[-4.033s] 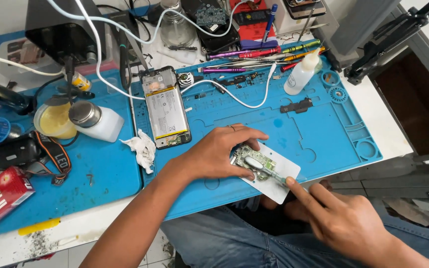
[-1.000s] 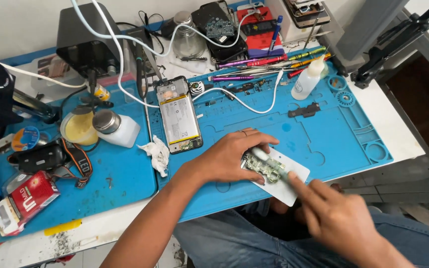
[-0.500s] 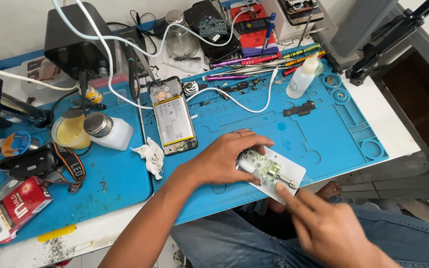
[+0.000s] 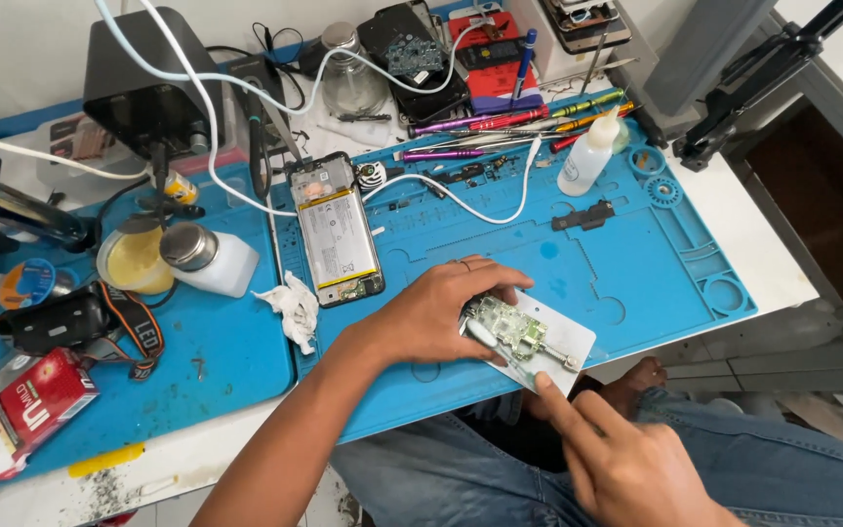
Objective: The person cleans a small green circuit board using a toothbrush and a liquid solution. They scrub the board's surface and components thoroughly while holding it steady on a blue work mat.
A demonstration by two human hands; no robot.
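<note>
Pressing down from above, the left hand (image 4: 441, 312) is laid flat with its fingers spread over one green circuit board (image 4: 507, 327), which is pinned against one small white plate (image 4: 566, 342) at the near edge of one blue work mat (image 4: 578, 254). One thin metal tool (image 4: 500, 353) is held by the right hand (image 4: 626, 464), pinched between thumb and forefinger, with its tip laid across the board just beneath the left fingertips.

Beyond the left hand, one opened phone (image 4: 336, 229) is seen lying face down with its battery exposed, and one crumpled white tissue (image 4: 290, 304) is found just to the left of that wrist. Farther left, one white bottle with a metal cap (image 4: 209, 259) and one round tin of yellow paste (image 4: 134, 262) are set side by side. One red packet (image 4: 36, 405) is placed well to the left, near the table edge. Far beyond both hands, one clear squeeze bottle (image 4: 585, 158) is stood upright, beside a row of screwdrivers (image 4: 509, 122) whose count cannot be told.
</note>
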